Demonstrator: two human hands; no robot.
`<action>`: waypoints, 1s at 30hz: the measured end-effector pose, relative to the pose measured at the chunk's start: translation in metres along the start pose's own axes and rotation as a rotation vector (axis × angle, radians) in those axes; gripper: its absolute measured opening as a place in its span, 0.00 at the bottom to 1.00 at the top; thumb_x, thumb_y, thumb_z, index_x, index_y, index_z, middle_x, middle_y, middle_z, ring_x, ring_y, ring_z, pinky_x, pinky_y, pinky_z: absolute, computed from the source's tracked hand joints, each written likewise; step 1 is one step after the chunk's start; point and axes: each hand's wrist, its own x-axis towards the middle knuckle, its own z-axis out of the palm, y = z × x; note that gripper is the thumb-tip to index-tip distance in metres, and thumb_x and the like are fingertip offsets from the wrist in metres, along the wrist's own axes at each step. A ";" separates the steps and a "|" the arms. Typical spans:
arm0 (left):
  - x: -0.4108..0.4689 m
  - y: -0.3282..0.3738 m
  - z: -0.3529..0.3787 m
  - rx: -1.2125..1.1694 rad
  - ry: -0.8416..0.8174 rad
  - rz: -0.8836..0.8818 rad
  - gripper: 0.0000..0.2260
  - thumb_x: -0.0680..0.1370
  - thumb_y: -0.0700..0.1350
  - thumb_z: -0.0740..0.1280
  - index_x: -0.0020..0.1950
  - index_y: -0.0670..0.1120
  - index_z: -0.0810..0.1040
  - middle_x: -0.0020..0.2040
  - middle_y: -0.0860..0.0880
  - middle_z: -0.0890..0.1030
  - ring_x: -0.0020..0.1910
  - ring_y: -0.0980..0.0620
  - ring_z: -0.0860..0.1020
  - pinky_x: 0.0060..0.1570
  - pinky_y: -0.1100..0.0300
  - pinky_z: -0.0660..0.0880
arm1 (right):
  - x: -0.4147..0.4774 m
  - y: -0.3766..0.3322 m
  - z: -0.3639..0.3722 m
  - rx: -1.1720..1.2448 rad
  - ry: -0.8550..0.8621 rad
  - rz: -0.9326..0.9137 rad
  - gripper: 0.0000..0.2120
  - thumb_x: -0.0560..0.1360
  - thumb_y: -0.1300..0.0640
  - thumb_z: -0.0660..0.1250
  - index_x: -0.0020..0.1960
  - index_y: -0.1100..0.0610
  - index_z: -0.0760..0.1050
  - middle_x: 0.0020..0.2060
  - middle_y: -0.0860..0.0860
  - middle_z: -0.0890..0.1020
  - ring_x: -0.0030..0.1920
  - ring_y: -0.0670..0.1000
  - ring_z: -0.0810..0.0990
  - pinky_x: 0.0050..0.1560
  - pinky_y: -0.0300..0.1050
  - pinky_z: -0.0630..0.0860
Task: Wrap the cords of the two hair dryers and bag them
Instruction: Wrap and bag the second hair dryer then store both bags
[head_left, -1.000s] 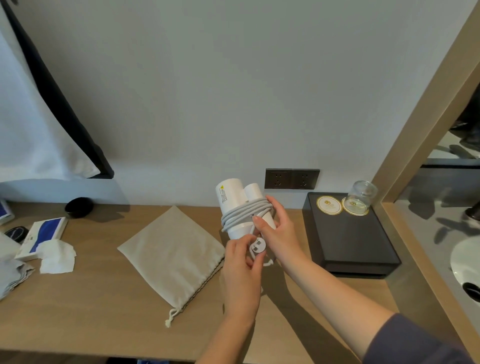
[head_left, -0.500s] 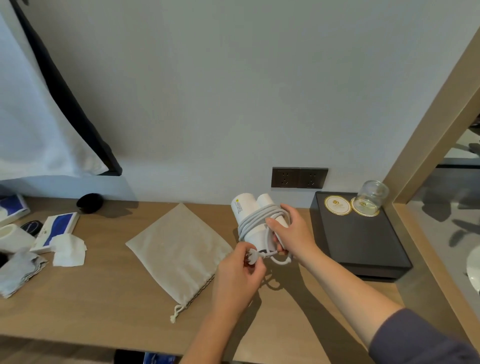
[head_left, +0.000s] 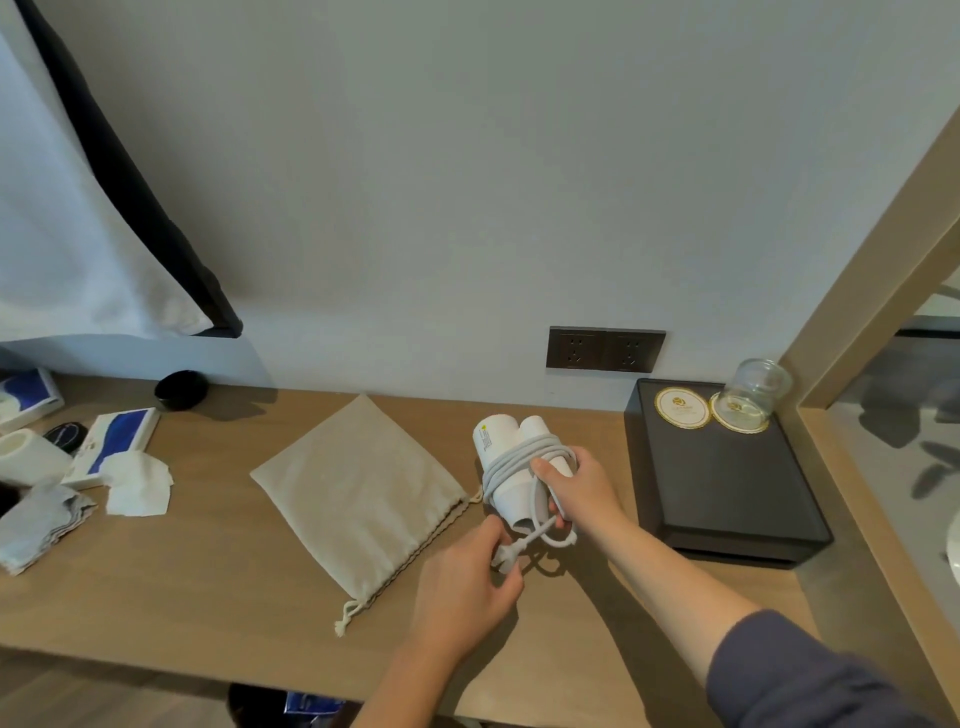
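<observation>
White plastic folded hair dryer (head_left: 506, 467) is being gripped, grey cord (head_left: 511, 460) coiled round it, by right hand (head_left: 582, 488), left hand (head_left: 467, 577) pinching white plug (head_left: 506, 556) just below; slack tail may start uncoiling if released untucked.

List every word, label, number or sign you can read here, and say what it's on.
No text can be read for certain.
On the dryer, a sticker: print too small to read.
On the two coasters: gold emblem, too blurred to read.
On the blue-and-white box: print too blurred to read.
On the sockets and the plug: no lettering shows.
</observation>
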 end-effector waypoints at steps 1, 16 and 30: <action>0.001 -0.003 0.003 0.018 -0.022 -0.006 0.06 0.73 0.54 0.62 0.44 0.54 0.68 0.31 0.56 0.69 0.32 0.53 0.70 0.29 0.65 0.63 | 0.001 0.005 0.002 -0.003 0.003 -0.002 0.17 0.72 0.41 0.70 0.57 0.47 0.72 0.45 0.46 0.81 0.42 0.51 0.83 0.45 0.56 0.83; 0.027 -0.047 0.038 0.126 -0.185 -0.094 0.06 0.75 0.54 0.60 0.46 0.54 0.64 0.39 0.53 0.78 0.38 0.50 0.76 0.35 0.56 0.69 | 0.022 0.059 0.024 0.319 0.065 0.197 0.21 0.76 0.50 0.70 0.64 0.54 0.68 0.40 0.60 0.81 0.23 0.50 0.76 0.23 0.41 0.73; 0.045 -0.068 0.049 0.177 -0.187 -0.102 0.07 0.76 0.56 0.61 0.48 0.54 0.68 0.40 0.55 0.77 0.39 0.53 0.76 0.37 0.55 0.75 | 0.055 0.040 -0.009 -0.145 -0.394 0.449 0.30 0.69 0.56 0.77 0.65 0.59 0.66 0.53 0.62 0.80 0.43 0.59 0.86 0.36 0.57 0.83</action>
